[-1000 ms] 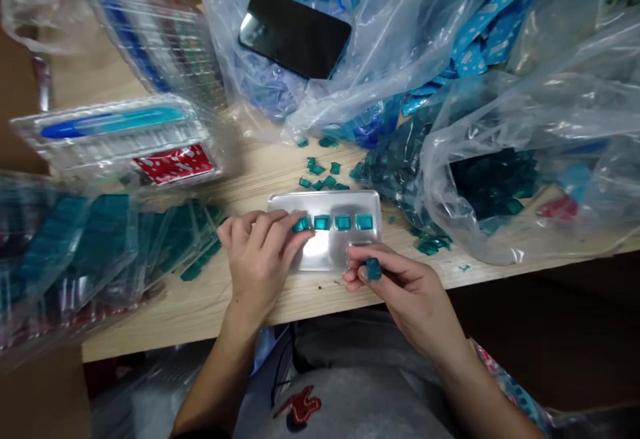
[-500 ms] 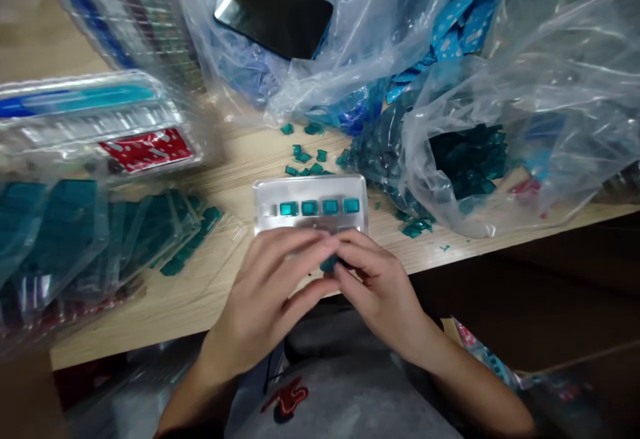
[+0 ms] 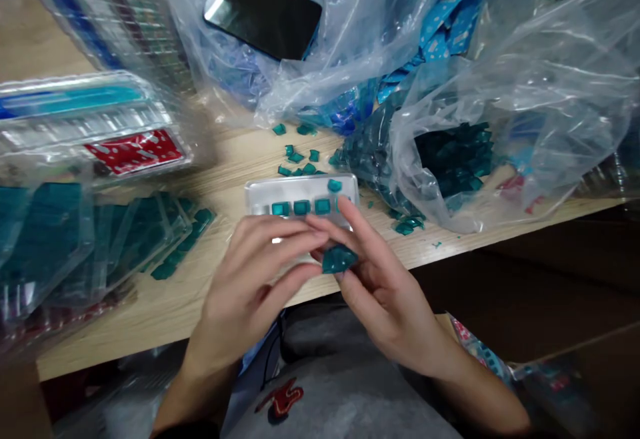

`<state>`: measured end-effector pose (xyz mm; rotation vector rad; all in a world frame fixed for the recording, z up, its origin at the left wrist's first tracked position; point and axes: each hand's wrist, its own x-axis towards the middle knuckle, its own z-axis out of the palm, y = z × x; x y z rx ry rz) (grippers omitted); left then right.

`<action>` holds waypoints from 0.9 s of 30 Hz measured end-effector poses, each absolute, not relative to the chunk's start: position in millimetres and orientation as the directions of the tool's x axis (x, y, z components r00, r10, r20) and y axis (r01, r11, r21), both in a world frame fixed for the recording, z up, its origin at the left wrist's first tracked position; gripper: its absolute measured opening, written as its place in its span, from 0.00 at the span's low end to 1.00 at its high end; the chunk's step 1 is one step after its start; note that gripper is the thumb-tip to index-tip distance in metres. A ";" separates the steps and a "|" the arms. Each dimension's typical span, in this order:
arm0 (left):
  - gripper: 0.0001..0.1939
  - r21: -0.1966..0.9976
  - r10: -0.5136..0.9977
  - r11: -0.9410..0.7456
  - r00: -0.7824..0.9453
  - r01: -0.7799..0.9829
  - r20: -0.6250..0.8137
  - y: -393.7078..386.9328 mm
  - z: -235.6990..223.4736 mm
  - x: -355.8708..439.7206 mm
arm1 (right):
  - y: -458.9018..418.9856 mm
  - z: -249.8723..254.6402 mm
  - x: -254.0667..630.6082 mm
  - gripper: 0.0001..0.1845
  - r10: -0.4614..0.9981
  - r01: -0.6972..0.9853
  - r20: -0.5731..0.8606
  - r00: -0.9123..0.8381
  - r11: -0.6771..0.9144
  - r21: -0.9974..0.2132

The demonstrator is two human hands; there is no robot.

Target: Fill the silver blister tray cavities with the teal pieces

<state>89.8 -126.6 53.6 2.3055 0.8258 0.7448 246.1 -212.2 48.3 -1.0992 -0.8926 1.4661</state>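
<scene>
The right hand (image 3: 385, 299) pinches a clump of teal plastic pieces (image 3: 339, 259) between its fingers. The left hand (image 3: 250, 279), holding nothing visible, reaches over a metal tray (image 3: 295, 187) on the wooden counter (image 3: 225, 159) — three teal squares (image 3: 301, 207) in a row, a fourth just above.

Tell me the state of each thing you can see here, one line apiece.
Left hand: open, fingers over the tray.
Right hand: pinching a teal piece.
Silver tray: lying flat on the wooden table, teal pieces on it.
Black smartphone: lying on a clear plastic bag.
Second plastic bag: open, teal squares inside.
</scene>
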 end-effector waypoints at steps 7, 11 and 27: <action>0.06 0.603 0.663 -0.705 0.648 0.373 0.375 -144.7 45.1 88.3 | -210.2 53.3 251.6 0.37 0.974 -0.169 -0.124 -0.192 -0.157 -0.973; 0.07 0.698 0.656 -0.668 0.645 0.256 0.392 -148.3 38.6 75.8 | -214.4 48.2 252.3 0.35 0.958 -0.032 -0.127 -0.256 -0.139 -0.990; 0.06 0.452 0.782 -0.614 0.418 0.647 0.463 -104.3 -0.7 34.8 | -168.0 17.7 279.5 0.18 0.974 0.976 0.220 -0.052 0.097 -0.197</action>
